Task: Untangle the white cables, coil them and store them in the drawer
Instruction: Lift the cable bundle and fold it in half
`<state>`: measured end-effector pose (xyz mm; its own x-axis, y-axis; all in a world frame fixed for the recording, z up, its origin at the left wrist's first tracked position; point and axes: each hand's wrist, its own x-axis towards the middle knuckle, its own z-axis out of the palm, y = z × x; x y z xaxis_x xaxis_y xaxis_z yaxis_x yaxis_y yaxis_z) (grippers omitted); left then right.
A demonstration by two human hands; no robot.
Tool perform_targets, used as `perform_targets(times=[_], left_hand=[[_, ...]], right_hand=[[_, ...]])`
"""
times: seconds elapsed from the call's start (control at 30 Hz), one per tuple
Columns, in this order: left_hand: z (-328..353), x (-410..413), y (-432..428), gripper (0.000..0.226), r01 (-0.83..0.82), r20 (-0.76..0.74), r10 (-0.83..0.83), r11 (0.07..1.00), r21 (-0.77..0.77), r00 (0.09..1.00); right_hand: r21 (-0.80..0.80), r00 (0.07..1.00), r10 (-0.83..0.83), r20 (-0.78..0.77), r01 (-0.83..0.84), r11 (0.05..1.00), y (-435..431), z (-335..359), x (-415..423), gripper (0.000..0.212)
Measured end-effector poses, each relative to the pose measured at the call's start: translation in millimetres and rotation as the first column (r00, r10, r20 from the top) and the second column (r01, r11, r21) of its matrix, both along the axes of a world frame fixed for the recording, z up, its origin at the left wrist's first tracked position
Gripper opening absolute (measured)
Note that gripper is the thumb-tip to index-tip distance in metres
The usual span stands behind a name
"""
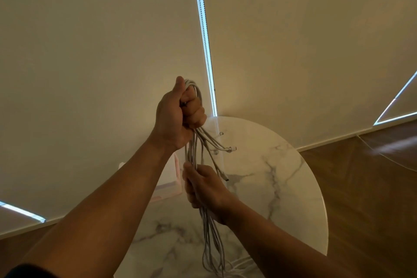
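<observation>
The left hand point(174, 117) is raised high and clenched in a fist around the top of the white cables point(190, 151), where they fold over in a loop above the knuckles. This looks meant to let the strands hang straight under their own weight so the snags show. Below it, the right hand point(204, 188) is wrapped around the same hanging strands partway down, thumb on the near side. It seems placed to comb downward or pull single runs free, so the work appears to be at the untangling stage, with coiling and storing not yet done. There are two hands on one bundle. The strands overlap too much to count, but three plug ends point(232, 148) stick out to the right between the hands. The lower part of the bundle drops past the right wrist, and its loose tails lie on the near edge of the single round marble worktop point(282, 176). At the far left of the worktop, partly hidden by the left forearm, stands one pale pink box point(170, 178); whether it is the drawer cannot be told. Beyond are closed blinds point(90, 40), one bead chain point(204, 29) and a wooden floor point(372, 176).
</observation>
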<state>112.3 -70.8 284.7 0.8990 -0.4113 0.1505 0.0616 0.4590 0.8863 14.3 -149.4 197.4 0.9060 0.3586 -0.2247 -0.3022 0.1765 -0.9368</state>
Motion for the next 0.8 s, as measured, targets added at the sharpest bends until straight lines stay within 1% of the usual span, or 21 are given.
perform_targets(times=[0.1,0.17,0.23,0.3,0.33,0.37,0.4,0.43,0.5,0.6,0.7,0.8], left_hand=[[10.2,5.8,6.6,0.056,-0.011,-0.018,0.01,0.999,-0.036,1.0],[15.3,9.7,9.3,0.056,-0.025,-0.034,0.023,0.998,-0.049,0.999],[16.7,11.7,8.9,0.056,-0.022,-0.035,0.02,0.998,-0.052,0.999],[15.0,11.5,7.5,0.056,-0.014,-0.031,0.013,0.999,-0.046,0.999],[13.3,11.8,6.8,0.056,-0.012,-0.027,0.01,0.999,-0.043,1.0],[11.1,11.8,6.3,0.056,-0.011,-0.023,0.01,0.999,-0.04,1.0],[8.9,11.5,6.2,0.056,-0.011,-0.018,0.01,0.999,-0.033,1.0],[6.5,11.1,6.2,0.056,-0.011,-0.01,0.011,1.0,-0.021,1.0],[0.7,9.1,6.0,0.054,-0.003,0.006,0.003,1.0,0.012,1.0],[-8.7,5.5,6.2,0.051,0.011,0.049,-0.015,0.997,0.077,0.999],[-12.7,2.2,7.7,0.048,0.015,0.088,-0.028,0.989,0.147,0.996],[-14.5,-2.1,10.3,0.046,-0.009,0.116,-0.026,0.957,0.288,0.993]], right_hand=[[0.094,0.999,0.024,-0.034,-0.021,0.995,-9.1,-14.7,-4.5,0.042],[0.24,0.991,0.075,-0.109,-0.047,0.97,-13.9,-22.4,-9.3,0.043],[0.445,0.967,0.183,-0.176,-0.088,0.891,-15.4,-27.5,-9.4,0.044],[0.637,0.937,0.311,-0.159,-0.143,0.757,-13.3,-28.0,-9.3,0.042],[0.694,0.926,0.346,-0.15,-0.15,0.704,-11.7,-27.1,-9.7,0.041],[0.714,0.921,0.358,-0.154,-0.146,0.684,-9.4,-25.8,-10.8,0.04],[0.7,0.921,0.349,-0.171,-0.136,0.701,-6.3,-23.6,-12.1,0.039],[0.659,0.925,0.32,-0.204,-0.112,0.744,-3.1,-20.4,-13.4,0.038],[0.557,0.936,0.209,-0.282,-0.018,0.83,1.9,-10.0,-14.4,0.04],[0.397,0.942,0.053,-0.331,0.088,0.913,3.2,8.6,-8.1,0.042],[0.261,0.942,0.009,-0.335,0.084,0.962,0.3,23.8,-3.7,0.043],[0.141,0.946,-0.003,-0.325,0.051,0.989,-6.7,34.5,-3.0,0.042]])
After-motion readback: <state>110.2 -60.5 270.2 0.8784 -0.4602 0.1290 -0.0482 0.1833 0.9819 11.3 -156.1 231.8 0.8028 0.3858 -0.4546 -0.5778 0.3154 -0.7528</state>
